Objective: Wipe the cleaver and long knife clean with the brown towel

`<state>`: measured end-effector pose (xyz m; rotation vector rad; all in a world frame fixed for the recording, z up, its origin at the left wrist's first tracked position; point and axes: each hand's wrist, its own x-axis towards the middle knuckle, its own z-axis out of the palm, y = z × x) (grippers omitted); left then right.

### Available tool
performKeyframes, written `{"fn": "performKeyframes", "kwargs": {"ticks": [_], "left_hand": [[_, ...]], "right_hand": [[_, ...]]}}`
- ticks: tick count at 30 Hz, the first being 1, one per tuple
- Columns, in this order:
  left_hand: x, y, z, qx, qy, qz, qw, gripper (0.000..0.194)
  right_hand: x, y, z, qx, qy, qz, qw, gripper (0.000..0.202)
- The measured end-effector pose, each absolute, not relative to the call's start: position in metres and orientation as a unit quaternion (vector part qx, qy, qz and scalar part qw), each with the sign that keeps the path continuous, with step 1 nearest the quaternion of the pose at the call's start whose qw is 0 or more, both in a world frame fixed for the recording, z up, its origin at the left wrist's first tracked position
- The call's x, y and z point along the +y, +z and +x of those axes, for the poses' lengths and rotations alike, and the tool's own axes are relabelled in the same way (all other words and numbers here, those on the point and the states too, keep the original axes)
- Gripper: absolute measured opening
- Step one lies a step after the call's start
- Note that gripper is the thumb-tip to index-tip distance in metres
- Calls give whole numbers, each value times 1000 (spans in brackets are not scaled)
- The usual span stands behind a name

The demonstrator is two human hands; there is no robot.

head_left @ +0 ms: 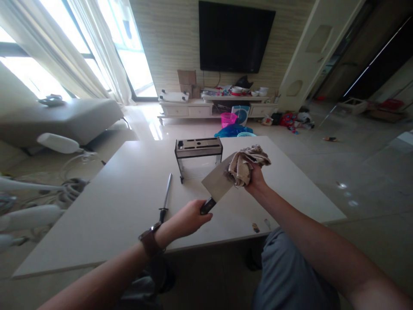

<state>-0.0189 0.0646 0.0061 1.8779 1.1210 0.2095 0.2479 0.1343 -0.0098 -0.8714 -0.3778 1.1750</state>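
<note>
My left hand (190,218) is closed round the black handle of a cleaver (217,184), whose broad metal blade points up and to the right above the table. A crumpled brown cloth (241,168) is in my right hand (257,180), and it lies against the far part of the blade, covering it. Most of my right fingers are hidden behind the cloth. Beyond the blade stands a knife block (198,148) with a slotted top and clear front. A sharpening rod (167,191) with a black handle lies left of the cleaver, partly behind my left wrist.
The white table (129,206) has two small items near its front edge, one of them a patterned piece (256,227). Past the table are a blue bag (232,131), a pink basket (228,119) and a low cabinet. White chairs stand at the left.
</note>
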Motion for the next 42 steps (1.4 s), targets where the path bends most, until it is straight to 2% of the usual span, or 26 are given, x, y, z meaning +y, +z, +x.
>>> {"fn": "performKeyframes", "kwargs": {"ticks": [13, 18, 26, 32, 37, 42], "left_hand": [[59, 5, -21, 469, 89, 718, 506, 21], [62, 1, -18, 452, 130, 739, 483, 18], [64, -1, -20, 376, 204, 787, 444, 24], [61, 1, -21, 383, 190, 774, 467, 19], [59, 2, -23, 430, 118, 710, 546, 23], [66, 5, -29, 434, 118, 717, 532, 27]], "right_hand": [[105, -13, 200, -138, 631, -432, 629, 26], [81, -24, 163, -153, 667, -412, 601, 38], [67, -28, 149, -215, 652, -415, 598, 37], [68, -22, 152, -258, 629, -417, 603, 35], [69, -11, 156, -282, 617, -423, 601, 36], [70, -3, 162, -307, 607, -430, 594, 39]]}}
